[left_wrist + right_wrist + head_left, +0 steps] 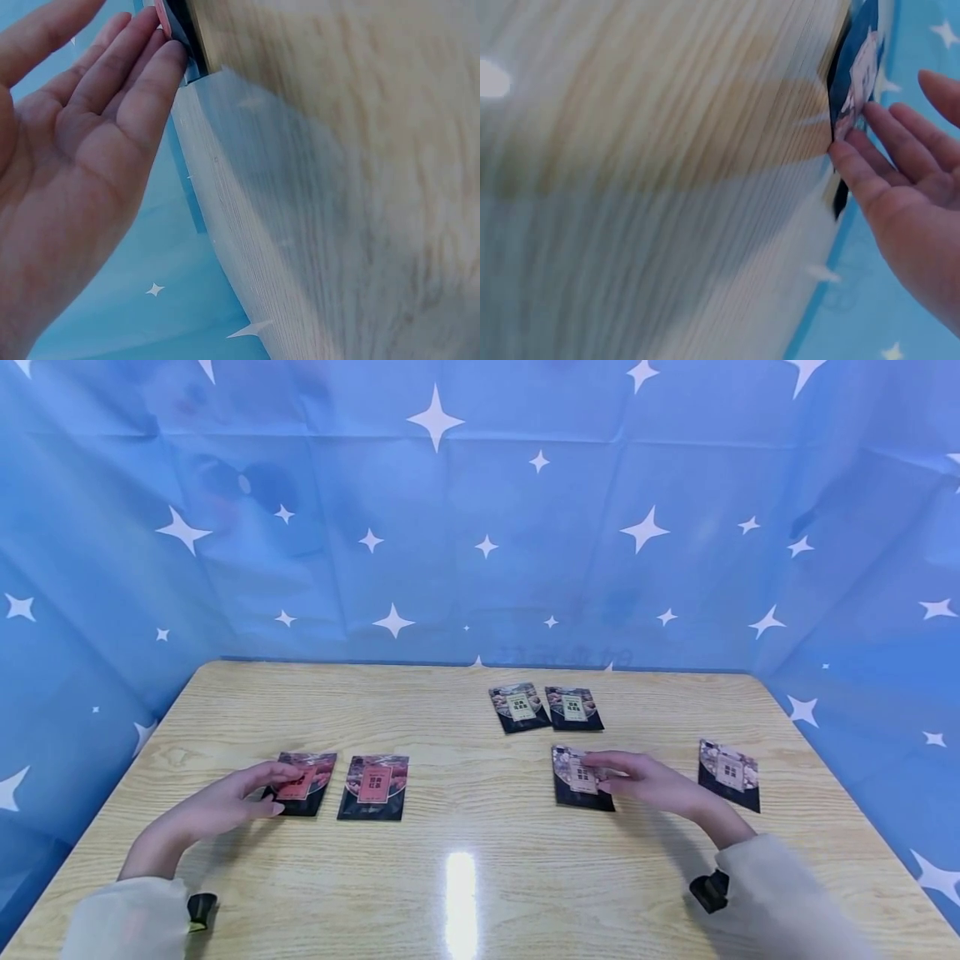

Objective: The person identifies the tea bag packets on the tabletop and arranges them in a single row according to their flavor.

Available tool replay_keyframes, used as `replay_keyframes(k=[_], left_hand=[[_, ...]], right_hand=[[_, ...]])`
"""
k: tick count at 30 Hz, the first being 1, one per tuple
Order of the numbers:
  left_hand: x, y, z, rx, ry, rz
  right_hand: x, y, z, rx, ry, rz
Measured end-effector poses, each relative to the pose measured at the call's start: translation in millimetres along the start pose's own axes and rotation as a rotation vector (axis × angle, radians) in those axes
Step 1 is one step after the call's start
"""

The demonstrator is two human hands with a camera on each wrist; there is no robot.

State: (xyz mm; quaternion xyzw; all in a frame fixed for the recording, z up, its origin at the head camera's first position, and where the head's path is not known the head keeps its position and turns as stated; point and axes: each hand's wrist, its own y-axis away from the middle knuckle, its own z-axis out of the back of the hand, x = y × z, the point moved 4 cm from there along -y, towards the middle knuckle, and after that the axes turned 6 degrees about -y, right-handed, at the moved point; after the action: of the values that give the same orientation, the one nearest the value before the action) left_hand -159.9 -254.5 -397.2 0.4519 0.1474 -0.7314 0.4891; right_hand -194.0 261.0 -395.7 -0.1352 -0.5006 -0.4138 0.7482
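Six small dark snack packets lie flat on a wooden table (465, 893). My left hand (279, 788) reaches over the leftmost packet with a red label (306, 787), its straight fingers touching it. In the left wrist view, the fingertips (161, 60) meet that packet's edge (174, 22). My right hand (602, 774) lies with straight fingers on a packet with a pale label (576, 787). In the right wrist view, the fingertips (855, 161) press against that packet (857, 67). Neither hand grips anything.
A second red-label packet (373, 787) lies right of the left hand. Two green-label packets (520, 707) (574, 708) sit side by side further back. Another pale-label packet (729, 774) lies at the right. Blue star-print cloth (480, 527) walls in the table.
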Motion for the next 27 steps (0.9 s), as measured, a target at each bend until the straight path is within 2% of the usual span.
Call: replay_keyframes(k=[11, 17, 27], left_hand=[[1.3, 0.1, 0.0, -0.001, 0.004, -0.001], [0.5, 0.1, 0.4, 0.002, 0.006, -0.001], [0.5, 0.4, 0.3, -0.001, 0.005, -0.006]], right_hand=[[24, -35, -30, 0.049, -0.014, 0.014], [39, -52, -46, 0.06, 0.016, 0.026], [61, -72, -70, 0.101, -0.009, 0.04]])
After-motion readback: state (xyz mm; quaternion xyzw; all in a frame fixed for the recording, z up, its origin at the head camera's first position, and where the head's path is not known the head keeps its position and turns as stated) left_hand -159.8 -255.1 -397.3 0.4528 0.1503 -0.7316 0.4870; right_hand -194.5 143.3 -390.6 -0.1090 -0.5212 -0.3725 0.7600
